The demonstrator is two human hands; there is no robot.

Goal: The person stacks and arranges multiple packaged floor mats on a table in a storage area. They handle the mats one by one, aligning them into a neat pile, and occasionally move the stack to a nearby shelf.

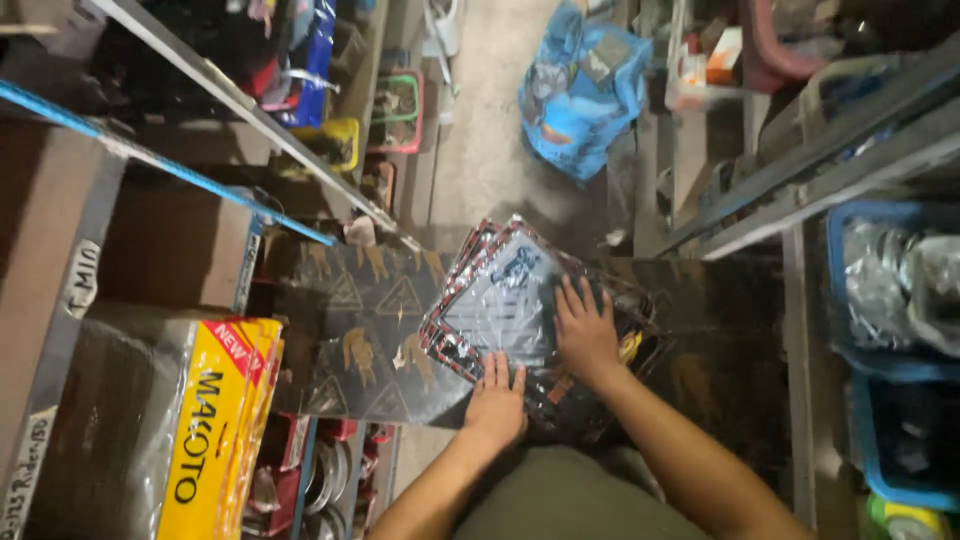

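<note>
Narrow storeroom aisle, viewed from above: a bare concrete floor point(480, 130) runs away from the viewer between metal shelving on the left point(240, 100) and on the right point(800, 170).

A dark patterned board point(370, 330) bridges the aisle and serves as the work surface. At near left, a large carton point(130, 420) with a yellow face occupies the lower shelf. A blue plastic bag point(585, 90) lies on the floor at the far end, and a blue crate point(890, 300) holding wrapped shiny parts sits on the right shelf.

A stack of flat packets in clear film point(500, 300), with red and black edges, lies on the board directly ahead of both hands, fanned and turned so that one corner points far. The stack's longer spread runs from near left to far right.

Right hand point(585, 335): laid flat on the right part of the top packet, fingers extended and slightly spread, pressing down rather than gripping. This hand reaches farther onto the stack.

Left hand point(497, 405): positioned at the near edge of the stack, fingers extended over the edge and touching it, not clenched. Whether the thumb is hooked beneath the packets cannot be determined from this view.
</note>
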